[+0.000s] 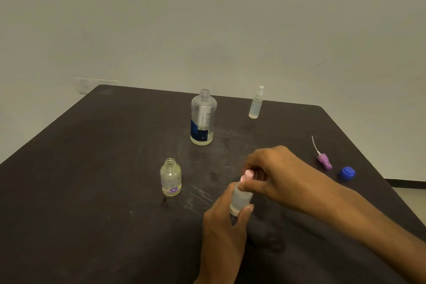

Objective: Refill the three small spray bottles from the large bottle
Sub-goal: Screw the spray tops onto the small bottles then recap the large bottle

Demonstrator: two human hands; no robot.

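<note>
My left hand grips the body of a small frosted spray bottle just above the dark table. My right hand pinches its pink spray top. The large clear bottle with a blue label stands uncapped at the table's middle, with a little liquid at its bottom. A small round bottle with purple flowers stands open to the left of my hands. A slim spray bottle with a white sprayer stands at the far right.
A purple spray head with its white dip tube lies on the dark table at the right. Beside it lies a blue cap. The table's right edge runs close behind them. A plain wall rises behind the table.
</note>
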